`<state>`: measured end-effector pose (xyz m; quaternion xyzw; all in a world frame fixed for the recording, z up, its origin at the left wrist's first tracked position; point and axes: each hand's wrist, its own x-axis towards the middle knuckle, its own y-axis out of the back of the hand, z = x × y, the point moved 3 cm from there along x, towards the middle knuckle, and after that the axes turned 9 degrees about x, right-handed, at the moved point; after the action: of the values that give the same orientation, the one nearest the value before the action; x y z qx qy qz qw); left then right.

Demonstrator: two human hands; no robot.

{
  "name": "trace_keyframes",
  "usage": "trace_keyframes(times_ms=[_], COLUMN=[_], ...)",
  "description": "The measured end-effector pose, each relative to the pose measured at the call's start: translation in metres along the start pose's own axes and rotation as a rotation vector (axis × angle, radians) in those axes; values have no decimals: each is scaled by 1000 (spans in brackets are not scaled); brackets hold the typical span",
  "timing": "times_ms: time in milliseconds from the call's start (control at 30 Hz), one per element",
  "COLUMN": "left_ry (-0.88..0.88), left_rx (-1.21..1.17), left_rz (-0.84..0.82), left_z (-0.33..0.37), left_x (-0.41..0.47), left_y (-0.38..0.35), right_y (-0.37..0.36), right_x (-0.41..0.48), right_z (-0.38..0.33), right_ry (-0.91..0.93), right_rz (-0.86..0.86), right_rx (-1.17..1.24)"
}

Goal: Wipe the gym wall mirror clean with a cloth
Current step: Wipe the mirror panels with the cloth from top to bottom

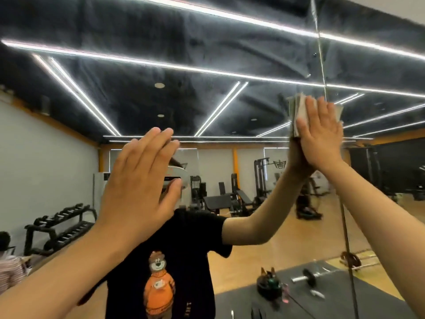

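Note:
The wall mirror [207,65] fills the whole view and reflects the gym and my own body in a black shirt. My right hand [320,132] is raised at the upper right with flat, straight fingers and presses a folded pale cloth [296,111] against the glass, beside a vertical seam in the mirror [322,65]. The cloth's edges stick out past my fingers on both sides. My left hand [140,180] is held up in the middle left, fingers straight and together, holding nothing; whether it touches the glass I cannot tell.
In the reflection are a dumbbell rack [59,226] at the left, weight benches and machines [230,199] in the middle, a dumbbell [308,277] and a dark bag [269,284] on a black floor mat. A person's striped sleeve [11,270] shows at the lower left.

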<state>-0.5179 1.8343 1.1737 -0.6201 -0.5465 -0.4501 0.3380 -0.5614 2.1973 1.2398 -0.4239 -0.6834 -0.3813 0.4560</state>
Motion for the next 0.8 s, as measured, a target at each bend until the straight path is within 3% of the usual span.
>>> trace_keyframes(times_ms=[133, 367, 467, 533, 600, 700, 800], left_ry=[13, 87, 66, 50, 34, -24, -89], left_rx=[122, 150, 148, 130, 39, -107, 55], left_rz=[-18, -30, -27, -34, -18, 23, 19], left_z=[-30, -30, -32, -34, -36, -50, -79], left_x=[5, 6, 6, 6, 5, 4, 11], left_y=[-2, -10, -10, -9, -6, 8, 18], right_y=[-11, -59, -67, -59, -46, -23, -22], right_x=[-5, -88, -107, -96, -74, -45, -36], right_z=[-37, -149, -152, -135, -100, -51, -59], right_ry=[-47, 358, 552, 584, 460, 132, -77], right_rz=[61, -51, -113, -134, -105, -37, 3], right_rx=[46, -10, -31, -51, -57, -60, -3])
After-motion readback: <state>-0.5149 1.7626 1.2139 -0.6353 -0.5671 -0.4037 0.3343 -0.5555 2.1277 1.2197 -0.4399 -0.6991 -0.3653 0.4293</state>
